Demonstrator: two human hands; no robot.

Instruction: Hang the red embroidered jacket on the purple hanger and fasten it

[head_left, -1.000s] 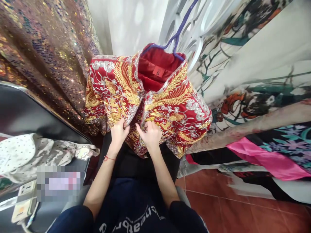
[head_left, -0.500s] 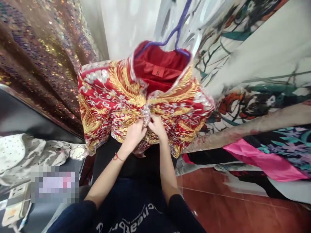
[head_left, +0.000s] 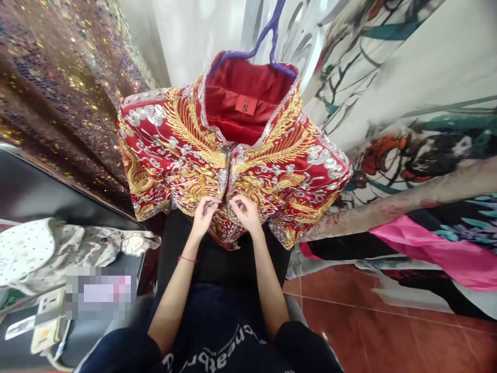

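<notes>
A red jacket point(head_left: 267, 176) with gold and silver embroidery hangs before me on a purple hanger point(head_left: 267, 39). Its stand collar gapes at the top, showing a red lining and a size label point(head_left: 246, 104) marked S. Down the front, the two edges lie close together with a narrow dark slit between them. My left hand point(head_left: 205, 213) pinches the edge on the left of the slit, partway down the chest. Opposite it, my right hand point(head_left: 244, 211) has its fingers curled in a pinch at the other edge. Whatever small fastening lies under the fingertips is hidden.
Sequinned cloth point(head_left: 70, 93) hangs at the left. Below it, a black chair point(head_left: 23, 191) bears a dotted cloth bag point(head_left: 77, 254), a power strip point(head_left: 48, 316) and a blurred-out item. Flower-patterned fabric point(head_left: 427, 124) and a pink cloth point(head_left: 423, 248) drape on the right, above red floor tiles point(head_left: 349, 331).
My hands were together at the front closure; they are now slightly apart, one on each edge. The upper front edges show more plainly, and the view has shifted a little.
</notes>
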